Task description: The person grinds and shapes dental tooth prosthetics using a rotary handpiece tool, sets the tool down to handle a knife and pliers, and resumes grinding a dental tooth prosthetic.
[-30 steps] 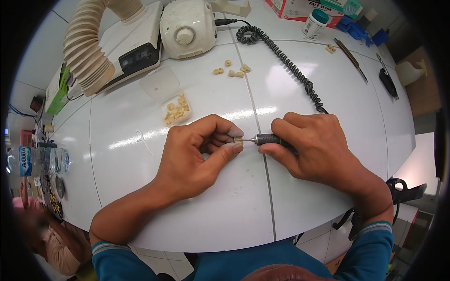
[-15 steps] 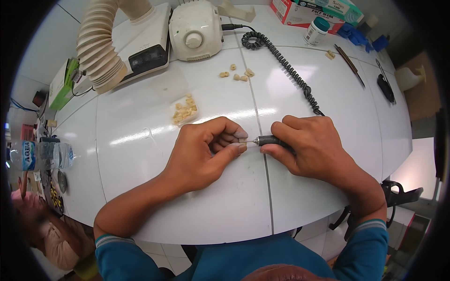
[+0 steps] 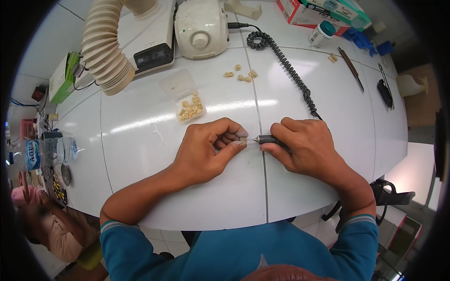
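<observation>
My left hand (image 3: 208,149) pinches a small tooth-like piece (image 3: 243,140) between thumb and fingertips, which carry pale dust. My right hand (image 3: 302,145) is wrapped round a black rotary handpiece (image 3: 269,139), whose thin metal bit points left and meets the piece. A coiled black cord (image 3: 293,74) runs from behind my right hand up to a cream control unit (image 3: 201,30). Beyond my left hand is an open clear box (image 3: 202,112) with several yellowish tooth-like pieces (image 3: 190,109) in it. More such pieces (image 3: 244,78) lie loose past it.
A ribbed hose (image 3: 103,51) hangs at the upper left. At the far right are a white bottle (image 3: 321,35), mask boxes (image 3: 323,16), a brown pen-like tool (image 3: 351,69) and a black-handled tool (image 3: 384,92). A water bottle (image 3: 44,152) and a seated person (image 3: 61,229) are at left.
The camera view has shifted slightly, so the table items sit further right in the picture. Both hands keep their holds, and the bit stays at the piece.
</observation>
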Tool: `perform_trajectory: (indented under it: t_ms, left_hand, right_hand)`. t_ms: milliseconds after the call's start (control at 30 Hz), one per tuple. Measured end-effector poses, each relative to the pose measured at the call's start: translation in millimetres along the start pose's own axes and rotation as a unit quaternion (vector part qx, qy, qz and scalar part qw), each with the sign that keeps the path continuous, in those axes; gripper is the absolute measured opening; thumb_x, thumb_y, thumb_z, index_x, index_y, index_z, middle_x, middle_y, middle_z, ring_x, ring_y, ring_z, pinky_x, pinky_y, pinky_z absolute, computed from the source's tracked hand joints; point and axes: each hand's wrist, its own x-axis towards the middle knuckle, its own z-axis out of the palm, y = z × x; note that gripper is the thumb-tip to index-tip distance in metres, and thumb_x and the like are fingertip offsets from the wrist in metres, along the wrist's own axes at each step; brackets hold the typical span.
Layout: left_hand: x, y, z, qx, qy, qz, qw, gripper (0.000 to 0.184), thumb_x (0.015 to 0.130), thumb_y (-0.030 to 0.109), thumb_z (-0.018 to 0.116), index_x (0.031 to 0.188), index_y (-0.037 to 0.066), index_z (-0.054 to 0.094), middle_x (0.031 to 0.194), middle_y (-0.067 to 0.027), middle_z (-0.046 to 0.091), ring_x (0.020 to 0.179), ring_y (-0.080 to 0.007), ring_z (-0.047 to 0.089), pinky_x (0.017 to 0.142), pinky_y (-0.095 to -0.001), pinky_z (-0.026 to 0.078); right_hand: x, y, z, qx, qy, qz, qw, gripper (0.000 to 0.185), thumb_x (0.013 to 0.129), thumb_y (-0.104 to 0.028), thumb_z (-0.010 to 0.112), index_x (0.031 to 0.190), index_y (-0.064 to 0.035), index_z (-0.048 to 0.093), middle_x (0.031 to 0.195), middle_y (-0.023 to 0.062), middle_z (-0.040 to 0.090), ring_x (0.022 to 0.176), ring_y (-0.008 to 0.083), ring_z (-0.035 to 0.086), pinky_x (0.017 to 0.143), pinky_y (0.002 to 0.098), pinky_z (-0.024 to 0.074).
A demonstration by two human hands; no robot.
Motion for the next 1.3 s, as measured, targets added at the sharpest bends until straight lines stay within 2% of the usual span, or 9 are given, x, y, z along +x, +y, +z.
perform_trajectory:
  t_ms: [100, 200, 600, 700, 800, 1000, 1100, 1300]
  left_hand:
    - [0.2, 0.4, -0.4, -0.008, 0.003, -0.014, 1.0, 0.018, 0.102, 0.005, 0.083, 0.117, -0.005, 0.078, 0.097, -0.0071, 0.08, 0.083, -0.0081, 0.072, 0.076, -0.0243, 0.057]
    - [-1.5, -0.1, 0.1, 0.02, 0.009, 0.017, 1.0, 0.018, 0.101, 0.004, 0.083, 0.116, -0.004, 0.078, 0.096, -0.0086, 0.081, 0.083, -0.0097, 0.074, 0.076, -0.0252, 0.059]
    - [-3.4, -3.6, 2.3, 0.04, 0.032, 0.051, 0.997, 0.019, 0.099, 0.001, 0.084, 0.116, -0.004, 0.078, 0.098, -0.0124, 0.083, 0.084, -0.0137, 0.078, 0.077, -0.0276, 0.063]
    - [-2.8, -0.8, 2.6, 0.04, 0.036, 0.054, 0.997, 0.016, 0.1, 0.002, 0.083, 0.113, -0.004, 0.077, 0.095, -0.0149, 0.081, 0.083, -0.0177, 0.08, 0.076, -0.0306, 0.064]
    - [-3.3, -2.2, 1.7, 0.032, 0.032, 0.052, 0.998, 0.016, 0.1, 0.002, 0.083, 0.113, -0.004, 0.076, 0.095, -0.015, 0.081, 0.084, -0.0177, 0.08, 0.076, -0.0306, 0.064]
    - [-2.1, 1.3, -1.3, 0.032, 0.02, 0.045, 0.998, 0.015, 0.101, 0.004, 0.083, 0.113, -0.003, 0.076, 0.096, -0.0135, 0.082, 0.087, -0.0164, 0.08, 0.078, -0.0295, 0.063]
    - [-0.6, -0.9, -5.1, 0.002, -0.009, 0.015, 1.0, 0.019, 0.103, 0.002, 0.081, 0.118, -0.007, 0.075, 0.1, -0.0111, 0.081, 0.09, -0.0135, 0.079, 0.08, -0.0272, 0.063]
    - [1.7, 2.5, -7.2, -0.049, -0.035, -0.06, 0.996, 0.018, 0.106, 0.002, 0.078, 0.12, -0.007, 0.072, 0.099, -0.0113, 0.08, 0.093, -0.0131, 0.079, 0.083, -0.026, 0.064]
  right_hand:
    - [-0.5, -3.3, 5.8, -0.005, 0.035, -0.001, 0.999, 0.04, 0.105, -0.05, 0.079, 0.094, -0.012, 0.071, 0.076, 0.0051, 0.066, 0.061, 0.0267, 0.071, 0.054, 0.0409, 0.0516]
    - [2.2, -0.5, -0.1, 0.001, 0.0, -0.013, 1.0, 0.041, 0.105, -0.05, 0.08, 0.094, -0.0116, 0.071, 0.077, 0.0054, 0.067, 0.061, 0.0269, 0.071, 0.054, 0.0404, 0.0512]
    - [1.3, -0.4, 3.3, 0.001, 0.007, -0.012, 1.0, 0.04, 0.104, -0.049, 0.08, 0.094, -0.011, 0.071, 0.076, 0.0044, 0.066, 0.06, 0.0248, 0.07, 0.052, 0.039, 0.0496]
    - [2.6, 1.8, 0.8, 0.011, -0.007, -0.01, 1.0, 0.04, 0.105, -0.049, 0.08, 0.094, -0.0108, 0.071, 0.076, 0.0047, 0.066, 0.059, 0.0255, 0.07, 0.052, 0.0396, 0.0497]
    - [0.7, -0.7, 4.8, 0.007, 0.023, -0.015, 1.0, 0.041, 0.105, -0.049, 0.08, 0.094, -0.0107, 0.071, 0.076, 0.005, 0.066, 0.059, 0.0262, 0.07, 0.052, 0.0402, 0.0501]
    - [2.2, -1.2, 3.4, 0.007, 0.003, 0.001, 1.0, 0.041, 0.105, -0.049, 0.079, 0.095, -0.0106, 0.071, 0.074, 0.0052, 0.066, 0.059, 0.0267, 0.071, 0.053, 0.0403, 0.0509]
    - [1.5, -2.8, 4.7, -0.002, 0.011, 0.009, 1.0, 0.042, 0.105, -0.05, 0.079, 0.095, -0.0106, 0.071, 0.074, 0.005, 0.066, 0.059, 0.0262, 0.071, 0.053, 0.0403, 0.0511]
    - [1.8, -3.5, 5.2, -0.006, 0.016, 0.004, 1.0, 0.041, 0.105, -0.049, 0.079, 0.094, -0.0108, 0.071, 0.074, 0.0045, 0.066, 0.06, 0.0255, 0.071, 0.053, 0.0405, 0.0511]
